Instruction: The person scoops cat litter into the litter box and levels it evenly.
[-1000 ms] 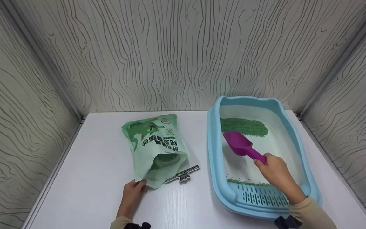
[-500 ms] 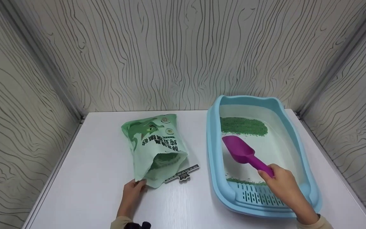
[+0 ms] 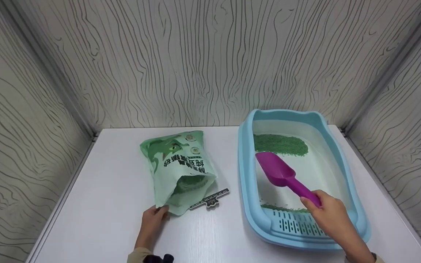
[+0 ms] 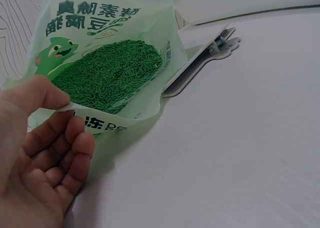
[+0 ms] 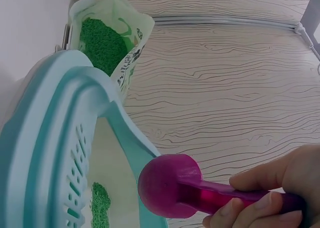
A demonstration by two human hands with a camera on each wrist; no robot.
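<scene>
Scoop (image 3: 286,179), shifted toward slotted end of tray (image 3: 246,175); bowl (image 3: 273,168) over tray, beyond right hand (image 3: 329,213), fingers curled round handle (image 3: 303,190). Left of tray: bag (image 3: 181,160), edge pinched by left hand (image 3: 152,222).

I'm looking into a booth-like enclosure (image 3: 9,146): wood-grain-patterned panels (image 3: 210,65) rise on three sides of a white tabletop (image 3: 97,204), with grey strips (image 3: 48,69) along their corners.

scoop (image 3: 278,171): 1 | bag (image 3: 181,157): 1 | tray (image 3: 246,182): 1 | clip (image 3: 211,199): 1 | tray pellet patches (image 3: 281,145) (image 3: 283,209): 2 | grip (image 3: 153,220) (image 3: 327,210): 2
</scene>
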